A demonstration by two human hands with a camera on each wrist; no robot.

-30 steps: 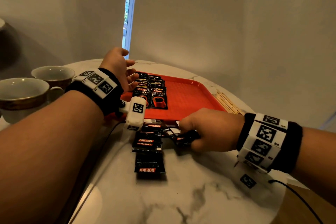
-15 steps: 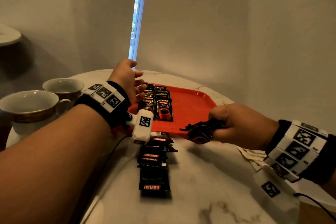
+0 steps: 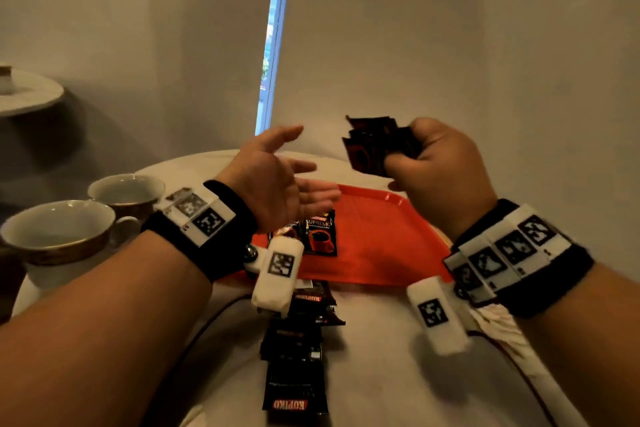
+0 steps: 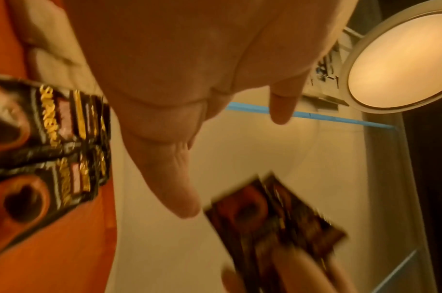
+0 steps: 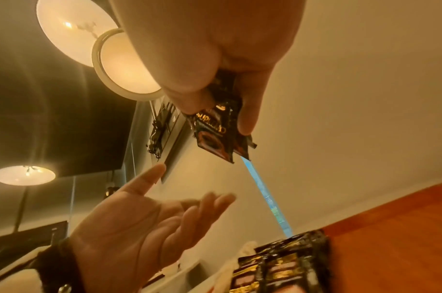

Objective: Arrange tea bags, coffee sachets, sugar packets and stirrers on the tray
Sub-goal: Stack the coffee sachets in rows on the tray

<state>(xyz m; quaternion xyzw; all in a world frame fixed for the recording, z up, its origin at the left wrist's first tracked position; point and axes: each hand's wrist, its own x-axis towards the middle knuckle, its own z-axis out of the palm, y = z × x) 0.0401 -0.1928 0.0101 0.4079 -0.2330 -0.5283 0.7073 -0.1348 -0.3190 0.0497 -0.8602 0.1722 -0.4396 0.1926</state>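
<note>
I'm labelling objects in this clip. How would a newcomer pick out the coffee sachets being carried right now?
Start at the red tray. Above it, the right hand grips the held sachets in the air. Unlike the tray sachets and the table sachets, these rest on nothing.

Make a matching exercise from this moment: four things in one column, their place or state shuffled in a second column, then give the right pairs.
Things
1. left hand
2. right hand
3. red tray
4. two cups

States
A. stand on the table beside the left forearm
B. grips a small bunch of coffee sachets in the air
C. palm open, fingers straight, holds nothing
D. lies on the table with rows of coffee sachets at its left end

Pairs: 1-C, 2-B, 3-D, 4-A
</note>
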